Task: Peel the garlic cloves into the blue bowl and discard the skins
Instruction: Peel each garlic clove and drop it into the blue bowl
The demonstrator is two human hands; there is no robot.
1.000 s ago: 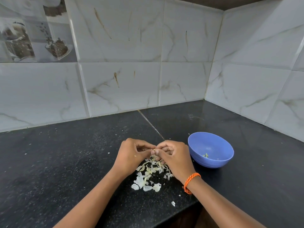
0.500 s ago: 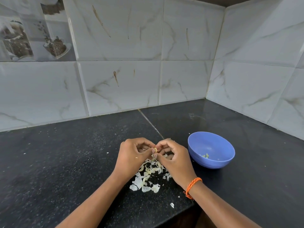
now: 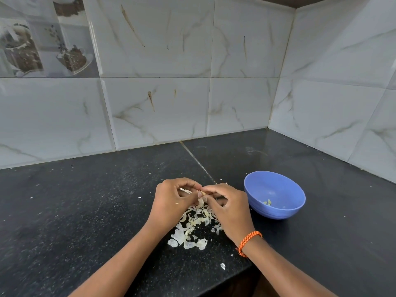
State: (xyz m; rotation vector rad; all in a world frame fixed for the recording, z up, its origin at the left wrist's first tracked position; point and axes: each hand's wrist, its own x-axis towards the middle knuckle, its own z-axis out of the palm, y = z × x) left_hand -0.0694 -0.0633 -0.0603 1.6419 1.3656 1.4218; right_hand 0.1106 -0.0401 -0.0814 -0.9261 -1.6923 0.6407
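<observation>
No words, labels, brand names, numbers or signs can be read anywhere in the view. The only printed decoration is on the picture tile [image 3: 42, 39] at the upper left of the wall (it shows cups and dark loose bits, without any lettering).

My worktop [image 3: 85, 211] is polished, speckled black stone — the wall tiles [image 3: 160, 114] glossy marble-look, the blue bowl [image 3: 276, 213] smooth plastic, the skins [image 3: 188, 234] papery.
</observation>
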